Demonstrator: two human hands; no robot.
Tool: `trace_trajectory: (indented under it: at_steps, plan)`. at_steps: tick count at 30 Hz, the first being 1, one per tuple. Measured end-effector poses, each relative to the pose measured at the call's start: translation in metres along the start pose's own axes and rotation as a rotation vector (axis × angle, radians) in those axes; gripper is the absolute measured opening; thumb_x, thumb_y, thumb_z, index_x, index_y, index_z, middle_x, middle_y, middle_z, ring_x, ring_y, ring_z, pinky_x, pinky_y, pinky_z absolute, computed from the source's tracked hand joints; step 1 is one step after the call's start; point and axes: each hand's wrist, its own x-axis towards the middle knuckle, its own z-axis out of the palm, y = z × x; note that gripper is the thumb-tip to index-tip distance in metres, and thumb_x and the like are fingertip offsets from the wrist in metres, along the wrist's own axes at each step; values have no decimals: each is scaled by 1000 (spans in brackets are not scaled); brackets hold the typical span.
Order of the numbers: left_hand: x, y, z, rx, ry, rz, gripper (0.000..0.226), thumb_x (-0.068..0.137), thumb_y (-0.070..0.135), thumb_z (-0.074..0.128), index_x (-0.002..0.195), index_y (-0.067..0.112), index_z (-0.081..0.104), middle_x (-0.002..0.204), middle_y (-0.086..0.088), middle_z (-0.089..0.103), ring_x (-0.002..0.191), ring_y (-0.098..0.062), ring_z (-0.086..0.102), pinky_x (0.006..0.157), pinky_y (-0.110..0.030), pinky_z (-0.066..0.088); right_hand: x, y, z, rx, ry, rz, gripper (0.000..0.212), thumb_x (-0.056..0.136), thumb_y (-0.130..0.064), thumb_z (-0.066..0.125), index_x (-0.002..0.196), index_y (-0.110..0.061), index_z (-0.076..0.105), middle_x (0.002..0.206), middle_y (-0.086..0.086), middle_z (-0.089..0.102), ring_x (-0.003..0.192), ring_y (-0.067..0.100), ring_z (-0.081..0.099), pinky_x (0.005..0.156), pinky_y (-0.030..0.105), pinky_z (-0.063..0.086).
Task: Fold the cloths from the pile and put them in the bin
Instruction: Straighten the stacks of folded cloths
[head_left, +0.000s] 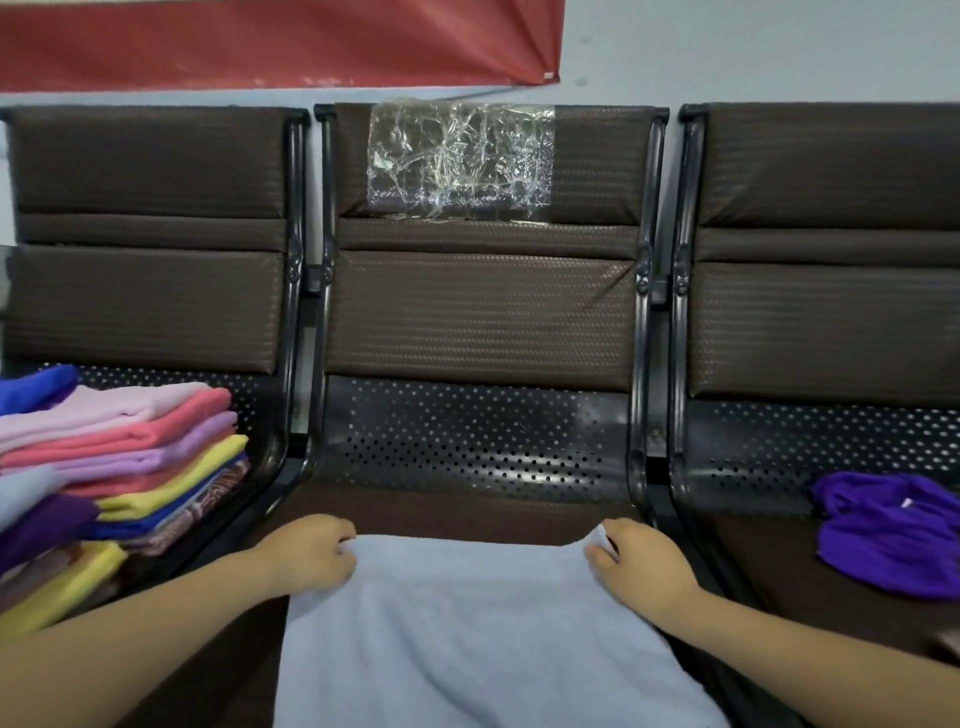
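— So, where is the cloth?

— A pale blue cloth (467, 623) lies spread on the middle seat (467, 509) of the bench, hanging toward the camera. The left hand (311, 553) pinches its far left corner and the right hand (641, 564) pinches its far right corner, which is lifted a little. Both grips are clenched on the fabric.

— And the pile?

— On the left seat sits a stack of folded cloths (130, 457): pink, coral, lilac, yellow, blue, purple, and a patterned brown one low down. On the right seat lies a crumpled purple cloth (893, 530) with a small white tag; nothing on the tag can be read.

— Any writing anywhere?

— None that I can make out. A patch of wrinkled clear tape (460, 158) covers the top of the middle backrest, and a red sheet (280, 41) hangs on the pale wall (753, 47) above, with no lettering visible.

— The bin?

— I cannot see one in this view.
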Motion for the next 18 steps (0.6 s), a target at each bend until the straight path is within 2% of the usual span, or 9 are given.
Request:
trace_trajectory:
  at_steps: [3, 5, 7, 8, 10, 14, 16, 18]
  plan:
    - [4, -6, 5, -22, 166, -58, 13, 93, 30, 49, 82, 26, 55, 89, 4, 57, 85, -10, 56, 72, -25, 43, 2, 1, 4, -47, -14, -17, 35, 95, -34, 46, 65, -26, 29, 76, -11, 32, 86, 10, 39, 70, 21, 32]
    - [4, -5, 10, -23, 251, -87, 10, 95, 32, 48, 87, 28, 52, 93, 6, 51, 86, -10, 54, 73, -22, 39, 4, 3, 6, -47, -30, -17, 27, 95, -35, 45, 72, -26, 35, 90, -9, 37, 99, 10, 37, 78, 19, 35]
    - [3, -1, 15, -40, 301, -105, 7, 96, 35, 47, 91, 31, 51, 97, 6, 46, 84, -9, 54, 73, -21, 39, 7, 4, 6, -64, -55, 5, 14, 95, -35, 45, 91, -22, 47, 107, -3, 43, 112, 15, 38, 86, 22, 38]
    - [3, 1, 16, -41, 324, -114, 8, 96, 37, 47, 92, 32, 52, 99, 6, 46, 85, -9, 53, 74, -22, 40, 8, 4, 5, -72, -76, 18, 18, 95, -35, 45, 102, -20, 51, 111, -1, 44, 115, 16, 38, 89, 24, 39]
    - [4, 6, 17, -14, 334, -130, 11, 93, 43, 48, 95, 34, 53, 104, 6, 47, 96, -10, 50, 78, -23, 40, 10, 6, 3, -27, -110, 32, 24, 93, -34, 47, 113, -21, 51, 107, -2, 44, 113, 17, 42, 87, 25, 40]
    - [8, 8, 15, -43, 177, -144, 18, 86, 43, 54, 100, 32, 53, 109, 6, 43, 111, -15, 40, 86, -24, 35, 13, 12, -7, 155, -169, 63, 19, 84, -33, 61, 93, -27, 46, 100, -5, 50, 91, 12, 52, 74, 22, 42]
    - [7, 3, 12, -46, 105, -112, 17, 85, 40, 56, 101, 33, 54, 110, 8, 38, 116, -15, 38, 91, -22, 33, 16, 16, -10, 190, -209, 70, 16, 82, -31, 63, 87, -26, 49, 95, -2, 53, 83, 11, 53, 66, 20, 40]
    - [6, -4, 8, -69, 77, -83, 13, 85, 36, 60, 96, 32, 56, 110, 7, 41, 113, -13, 42, 90, -19, 34, 18, 17, -12, 168, -245, 58, 15, 81, -30, 64, 89, -19, 58, 86, -1, 54, 77, 12, 53, 62, 22, 39]
